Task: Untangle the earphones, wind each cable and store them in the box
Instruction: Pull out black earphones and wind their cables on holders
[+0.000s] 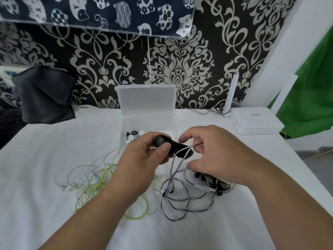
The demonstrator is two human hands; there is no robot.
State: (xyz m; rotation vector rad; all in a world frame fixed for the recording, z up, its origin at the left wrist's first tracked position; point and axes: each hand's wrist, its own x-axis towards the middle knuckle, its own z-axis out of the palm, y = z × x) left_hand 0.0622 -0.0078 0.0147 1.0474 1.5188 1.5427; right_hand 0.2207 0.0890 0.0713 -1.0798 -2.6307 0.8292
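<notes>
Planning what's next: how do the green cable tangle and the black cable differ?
The green cable tangle is pale green and white; the black cable is dark with grey strands. The green tangle lies untouched; the black cable's strands rise to the right hand, which pinches them. Both sprawl in loose loops.

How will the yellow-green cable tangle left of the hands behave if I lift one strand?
Probably floppy: the yellow-green tangle lies in thin, slack loops on the white cloth. Likely light, yet its loops cross, so one strand would probably drag the clump along. White strands seem mixed in and may snag.
</notes>
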